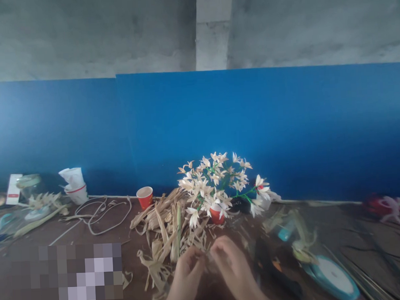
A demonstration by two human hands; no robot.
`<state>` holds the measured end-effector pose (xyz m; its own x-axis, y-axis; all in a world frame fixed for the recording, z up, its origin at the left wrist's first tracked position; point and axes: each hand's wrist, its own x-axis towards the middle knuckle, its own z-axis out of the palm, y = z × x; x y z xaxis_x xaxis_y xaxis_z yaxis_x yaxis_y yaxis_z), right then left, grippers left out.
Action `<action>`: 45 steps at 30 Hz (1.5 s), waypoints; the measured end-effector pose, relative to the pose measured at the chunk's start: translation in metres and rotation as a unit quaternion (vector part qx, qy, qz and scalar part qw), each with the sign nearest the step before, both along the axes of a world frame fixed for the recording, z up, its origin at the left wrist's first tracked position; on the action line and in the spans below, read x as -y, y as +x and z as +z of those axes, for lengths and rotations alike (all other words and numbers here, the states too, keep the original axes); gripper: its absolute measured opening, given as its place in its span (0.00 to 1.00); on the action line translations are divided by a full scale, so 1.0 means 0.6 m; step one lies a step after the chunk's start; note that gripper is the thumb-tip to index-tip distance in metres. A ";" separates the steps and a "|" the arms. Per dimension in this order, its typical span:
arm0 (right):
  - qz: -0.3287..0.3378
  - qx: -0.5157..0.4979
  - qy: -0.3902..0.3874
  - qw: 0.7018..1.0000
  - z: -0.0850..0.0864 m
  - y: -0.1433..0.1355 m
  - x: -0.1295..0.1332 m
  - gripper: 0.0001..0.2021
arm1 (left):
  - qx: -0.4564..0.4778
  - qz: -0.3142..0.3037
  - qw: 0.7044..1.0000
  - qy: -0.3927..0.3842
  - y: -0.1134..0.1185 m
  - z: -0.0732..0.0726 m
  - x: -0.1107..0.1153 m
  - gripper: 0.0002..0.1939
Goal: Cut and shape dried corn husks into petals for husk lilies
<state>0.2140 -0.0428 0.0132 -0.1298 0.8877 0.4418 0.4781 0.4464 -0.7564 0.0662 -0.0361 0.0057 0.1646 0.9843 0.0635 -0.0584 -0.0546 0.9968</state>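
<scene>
My left hand (188,272) is closed in a pinch at the bottom centre, its thumb and forefinger together. Facing it, my right hand (231,268) also has its fingers pressed together, the fingertips close to those of the left. Anything between the fingertips is too small and blurred to name. Dry husk strips (171,217) lie in a heap just beyond and left of my hands. Behind them, pale flowers (203,185) on green stems stand in a red cup (217,214).
An orange-red paper cup (144,199) stands left of the heap, near a looped white cable (105,216). At right lie dark tools (278,275) and a blue-rimmed round spool (336,276). A blue partition (198,119) rises behind the table. The lower left is pixelated.
</scene>
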 end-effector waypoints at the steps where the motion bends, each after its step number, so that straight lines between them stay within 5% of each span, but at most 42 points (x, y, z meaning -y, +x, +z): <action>1: 0.000 0.002 -0.001 1.000 0.001 0.000 0.000 0.08 | -0.003 -0.003 1.000 0.000 0.000 -0.002 -0.001 0.10; 22: -0.006 0.001 0.026 1.000 0.003 -0.002 0.006 0.05 | -0.074 0.009 0.996 0.041 -0.004 -0.015 -0.002 0.08; 30: -0.031 -0.095 -0.102 0.990 -0.002 0.010 -0.005 0.13 | 0.125 -0.038 0.986 -0.106 0.007 -0.006 -0.007 0.20; 37: -0.018 -0.104 -0.146 0.984 -0.001 0.010 -0.015 0.14 | 0.181 -0.053 0.962 -0.200 0.009 0.011 0.001 0.21; 45: -0.037 -0.104 -0.131 0.985 -0.003 0.012 -0.012 0.12 | 0.025 0.001 0.999 -0.020 -0.006 0.001 -0.006 0.17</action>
<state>0.2211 -0.0355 0.0117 0.0097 0.9783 0.2070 0.3248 0.1927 -0.9259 0.0625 -0.0325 0.0066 0.1611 0.9864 0.0319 -0.1084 -0.0144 0.9940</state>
